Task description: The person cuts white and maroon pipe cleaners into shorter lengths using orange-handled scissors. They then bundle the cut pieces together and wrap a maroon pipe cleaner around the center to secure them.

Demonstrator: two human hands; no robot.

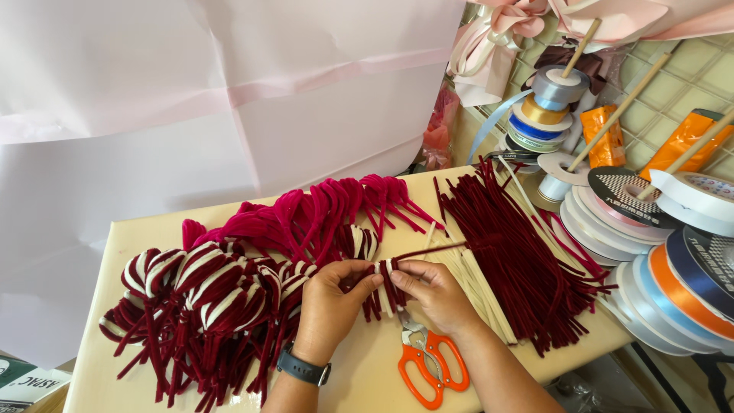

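Note:
My left hand (330, 300), with a dark watch on its wrist, and my right hand (433, 293) meet at the table's middle. Both pinch one small bundle of dark red and cream chenille stems (384, 287), folded into loops; a long dark red stem (436, 248) runs from it up to the right. Left of my hands lies a heap of finished dark red and cream looped pieces (200, 302). Behind them sits a row of bright pink looped pieces (321, 210).
Orange-handled scissors (423, 359) lie just below my right hand. Straight dark red stems (520, 252) and cream stems (475, 283) are piled to the right. Ribbon spools (657, 252) on wooden rods crowd the right edge. The cream table (153, 226) backs onto white paper sheets (191, 99).

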